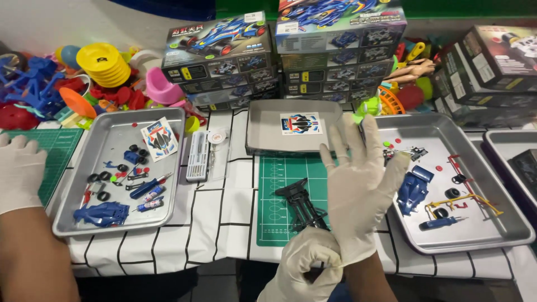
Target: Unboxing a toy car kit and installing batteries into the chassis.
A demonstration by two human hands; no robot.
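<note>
My right hand (358,179) is raised above the table in a white glove, fingers spread, holding nothing. Below it my left hand (305,265), also gloved, pinches the cuff of the right glove at the wrist. Just left of the raised hand a black toy car chassis (301,202) lies on a green cutting mat (279,223). Behind the mat sits a shallow grey tray (263,131) holding a sticker sheet (301,123).
A metal tray (492,232) on the right holds a blue car body (414,190), wheels, a yellow sprue and a screwdriver. Another tray (112,142) on the left holds similar parts. A co-worker's gloved hand (19,168) rests at far left. Model car boxes (224,61) and toys line the back.
</note>
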